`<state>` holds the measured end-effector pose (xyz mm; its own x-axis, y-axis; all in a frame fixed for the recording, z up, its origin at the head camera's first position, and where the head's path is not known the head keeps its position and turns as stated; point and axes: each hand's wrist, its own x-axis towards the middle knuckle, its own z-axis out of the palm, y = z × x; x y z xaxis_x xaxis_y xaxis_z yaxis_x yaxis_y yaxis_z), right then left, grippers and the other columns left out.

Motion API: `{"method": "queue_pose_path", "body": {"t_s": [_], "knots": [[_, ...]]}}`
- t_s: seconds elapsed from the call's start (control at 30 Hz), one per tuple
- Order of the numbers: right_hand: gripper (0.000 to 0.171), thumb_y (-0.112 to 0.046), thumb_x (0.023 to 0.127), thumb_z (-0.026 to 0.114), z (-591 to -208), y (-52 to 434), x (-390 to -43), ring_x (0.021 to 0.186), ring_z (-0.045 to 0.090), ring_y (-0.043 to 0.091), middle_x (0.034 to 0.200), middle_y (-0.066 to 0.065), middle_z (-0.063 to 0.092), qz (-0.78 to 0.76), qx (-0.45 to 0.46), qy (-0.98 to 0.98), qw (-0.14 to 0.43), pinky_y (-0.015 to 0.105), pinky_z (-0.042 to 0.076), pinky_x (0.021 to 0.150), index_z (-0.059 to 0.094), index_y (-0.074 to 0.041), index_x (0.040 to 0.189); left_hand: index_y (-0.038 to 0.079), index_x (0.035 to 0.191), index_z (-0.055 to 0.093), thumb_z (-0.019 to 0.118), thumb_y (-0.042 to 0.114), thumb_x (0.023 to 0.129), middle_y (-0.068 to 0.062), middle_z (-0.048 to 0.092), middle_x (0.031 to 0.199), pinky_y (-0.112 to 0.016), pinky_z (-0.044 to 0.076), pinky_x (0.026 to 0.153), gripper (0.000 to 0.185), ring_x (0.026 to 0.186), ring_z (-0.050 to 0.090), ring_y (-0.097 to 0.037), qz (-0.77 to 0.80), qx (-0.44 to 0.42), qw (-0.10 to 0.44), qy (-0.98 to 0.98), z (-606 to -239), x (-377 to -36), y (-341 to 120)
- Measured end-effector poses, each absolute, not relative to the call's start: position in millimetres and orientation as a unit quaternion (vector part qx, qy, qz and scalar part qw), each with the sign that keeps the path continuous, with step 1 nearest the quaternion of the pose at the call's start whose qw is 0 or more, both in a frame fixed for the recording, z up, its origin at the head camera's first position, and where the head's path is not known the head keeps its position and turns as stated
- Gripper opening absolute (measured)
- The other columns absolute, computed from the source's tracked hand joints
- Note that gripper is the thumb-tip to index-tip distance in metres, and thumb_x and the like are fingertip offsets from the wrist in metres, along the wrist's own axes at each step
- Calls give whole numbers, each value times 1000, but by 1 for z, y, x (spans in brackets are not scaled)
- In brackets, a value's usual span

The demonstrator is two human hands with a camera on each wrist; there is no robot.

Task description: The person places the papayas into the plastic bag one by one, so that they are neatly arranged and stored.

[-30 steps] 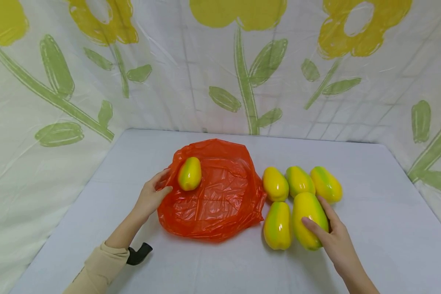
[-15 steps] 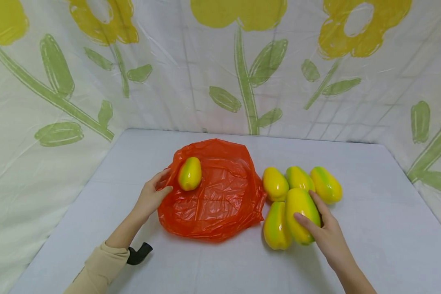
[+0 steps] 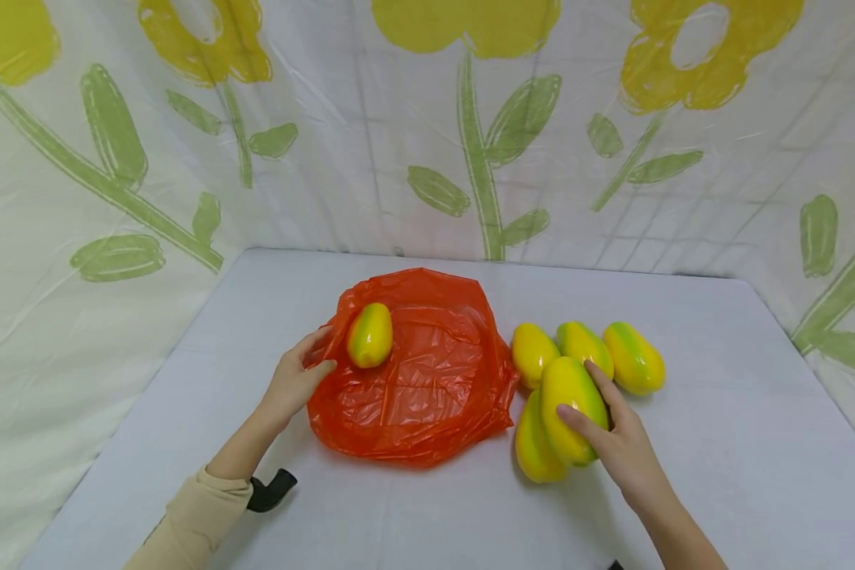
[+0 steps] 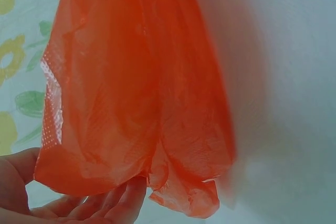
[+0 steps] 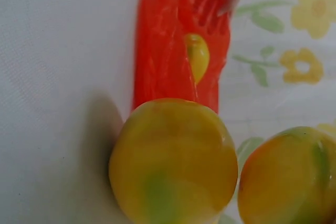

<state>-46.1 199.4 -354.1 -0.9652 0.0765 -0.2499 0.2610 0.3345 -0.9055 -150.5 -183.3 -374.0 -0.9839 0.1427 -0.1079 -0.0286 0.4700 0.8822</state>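
Head camera view, looking down at a pale table with two bare hands at work. Nearest on the right, the right hand wraps thumb and fingers around a yellow-green papaya, gripping its near end from the right side. That held papaya is lifted slightly and overlaps another papaya lying on the table just below and to its left. Its long axis runs from the hand up and a little leftward, away from the person. The orange plastic bag lies to the left of this hand, just beside the fruit cluster, with nothing standing between them.

On the left, the left hand pinches the bag's near-left edge between thumb and fingers; the left wrist view shows the fingertips curled under the crinkled orange film. This hand is the nearer one to the bag, the right hand the nearer one to the loose fruit.

A single small papaya shows at the bag's upper left, close to the left fingers; whether it lies on or inside the film is unclear. Farther back on the right, three more papayas lie side by side, touching: one, a second, a third. Behind the table hangs a white cloth backdrop printed with yellow flowers and green stems.
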Motion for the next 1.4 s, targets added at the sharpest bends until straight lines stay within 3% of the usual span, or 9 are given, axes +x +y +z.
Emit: {"method": "queue_pose_path", "body": {"t_s": [0.7,1.07,1.4], "knots": [[78,-30,96,59,-346,180,-57,137,25,39,158,19,14,-583,68,807,63,62,23,111,13,-14,157,0,150,30,45,4,97,-27,38,146,-51,40,103,55,133,38,-43,513,26,87,854,-372,-152,-181],[78,-36,93,62,-339,150,-69,133,30,36,157,13,21,-594,63,798,79,60,28,108,19,-22,157,0,150,30,45,3,97,-27,39,146,-51,41,103,55,131,40,-43,519,31,84,850,-372,-151,-181],[79,-37,91,65,-341,124,-75,128,37,32,155,8,28,-604,36,793,76,53,36,104,23,-20,155,-1,150,30,45,3,97,-27,38,146,-51,40,103,55,132,39,-43,520,32,87,849,-372,-150,-181]]}}
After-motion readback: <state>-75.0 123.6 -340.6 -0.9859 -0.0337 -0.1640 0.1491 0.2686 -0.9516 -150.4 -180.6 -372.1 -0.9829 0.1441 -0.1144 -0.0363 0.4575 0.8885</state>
